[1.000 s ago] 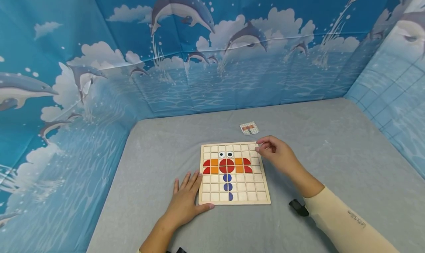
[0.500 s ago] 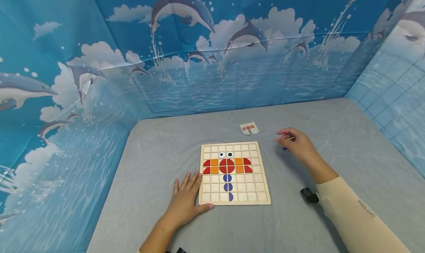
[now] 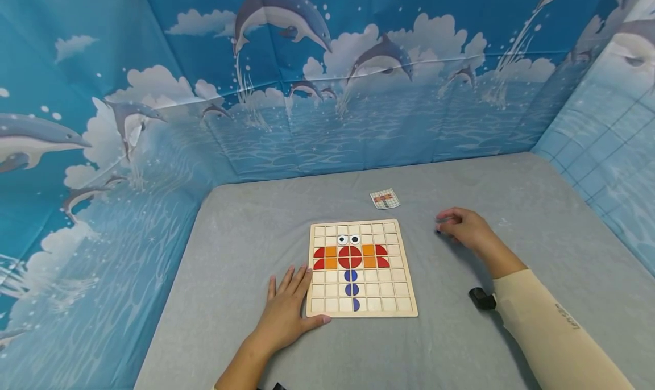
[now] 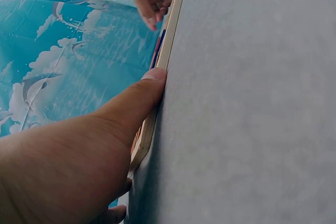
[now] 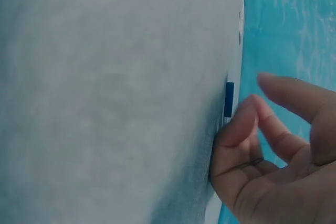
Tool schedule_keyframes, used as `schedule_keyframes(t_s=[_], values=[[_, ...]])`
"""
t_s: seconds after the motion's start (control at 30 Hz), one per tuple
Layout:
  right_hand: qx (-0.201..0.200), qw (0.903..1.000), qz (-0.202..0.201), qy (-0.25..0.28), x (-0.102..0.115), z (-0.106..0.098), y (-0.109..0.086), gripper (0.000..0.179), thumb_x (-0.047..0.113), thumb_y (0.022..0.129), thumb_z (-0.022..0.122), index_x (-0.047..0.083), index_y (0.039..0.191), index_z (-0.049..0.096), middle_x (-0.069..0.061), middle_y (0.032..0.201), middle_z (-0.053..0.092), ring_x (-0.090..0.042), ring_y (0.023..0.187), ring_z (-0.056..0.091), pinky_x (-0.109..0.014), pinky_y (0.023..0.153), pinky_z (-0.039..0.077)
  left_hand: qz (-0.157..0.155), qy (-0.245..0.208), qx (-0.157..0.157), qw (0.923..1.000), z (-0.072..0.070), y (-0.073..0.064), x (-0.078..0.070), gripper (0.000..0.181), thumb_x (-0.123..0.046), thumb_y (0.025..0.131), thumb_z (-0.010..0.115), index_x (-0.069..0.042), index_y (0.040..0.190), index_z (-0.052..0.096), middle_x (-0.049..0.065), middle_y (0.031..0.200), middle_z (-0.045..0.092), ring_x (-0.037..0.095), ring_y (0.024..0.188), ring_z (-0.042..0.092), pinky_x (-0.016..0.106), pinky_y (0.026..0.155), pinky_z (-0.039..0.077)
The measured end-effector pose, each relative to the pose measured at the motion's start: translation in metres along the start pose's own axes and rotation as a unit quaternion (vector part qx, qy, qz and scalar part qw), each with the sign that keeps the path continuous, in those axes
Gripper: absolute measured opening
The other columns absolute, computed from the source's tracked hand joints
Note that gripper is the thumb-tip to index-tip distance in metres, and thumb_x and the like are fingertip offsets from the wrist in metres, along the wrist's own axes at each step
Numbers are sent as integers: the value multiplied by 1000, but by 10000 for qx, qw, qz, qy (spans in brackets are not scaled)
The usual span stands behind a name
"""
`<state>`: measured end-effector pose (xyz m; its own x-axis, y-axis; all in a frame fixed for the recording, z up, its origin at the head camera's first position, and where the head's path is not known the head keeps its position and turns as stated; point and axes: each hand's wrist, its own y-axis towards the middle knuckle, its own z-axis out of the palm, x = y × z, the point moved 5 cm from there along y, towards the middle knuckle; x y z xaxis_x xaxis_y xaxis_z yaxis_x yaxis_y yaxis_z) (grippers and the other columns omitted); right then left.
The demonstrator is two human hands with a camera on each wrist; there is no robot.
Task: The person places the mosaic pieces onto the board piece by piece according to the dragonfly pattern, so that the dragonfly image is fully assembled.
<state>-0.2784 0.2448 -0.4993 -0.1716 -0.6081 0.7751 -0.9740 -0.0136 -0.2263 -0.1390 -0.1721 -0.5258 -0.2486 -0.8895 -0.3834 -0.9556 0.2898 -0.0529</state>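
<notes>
A wooden grid board (image 3: 381, 287) lies on the grey cloth, with red, orange and blue pieces and two eye pieces set in its cells. My left hand (image 3: 283, 316) rests spread at its front left corner. In the left wrist view, the thumb (image 4: 139, 90) touches the board's edge. To the right of the board, my right hand (image 3: 465, 226) is low over the cloth with bent fingers. By its fingertips a small blue piece (image 5: 229, 99) lies on the cloth, mostly hidden in the head view. The right thumb and fingers stand apart, not pinching the piece.
A small picture card (image 3: 385, 199) with a similar pattern lies behind the board. Grey cloth (image 3: 245, 231) covers the table. A dolphin-print curtain (image 3: 317, 128) hangs along the back and sides.
My right hand has moved right, from the board's far right corner to the blue piece on the cloth. The left hand and the board have stayed put.
</notes>
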Motion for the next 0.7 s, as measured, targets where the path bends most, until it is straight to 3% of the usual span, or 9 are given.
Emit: schedule_keyframes(t_s=[0.27,0.7], values=[[123,9996,225,-122,-6,-1,1,37,20,98,63,0,130,59,-10,100,61,-20,82,57,-30,68,53,-4,25,7,10000,-1,-1,-1,109,-74,78,69,-17,161,29,2,169,25,33,158,16,70,121,4],[75,9986,372,-378,-8,1,1,27,18,96,66,-2,113,61,-8,91,58,-19,76,55,-30,64,51,57,-31,-30,10000,-4,-2,-3,108,-72,79,70,-16,161,29,3,169,26,34,158,17,71,120,5]])
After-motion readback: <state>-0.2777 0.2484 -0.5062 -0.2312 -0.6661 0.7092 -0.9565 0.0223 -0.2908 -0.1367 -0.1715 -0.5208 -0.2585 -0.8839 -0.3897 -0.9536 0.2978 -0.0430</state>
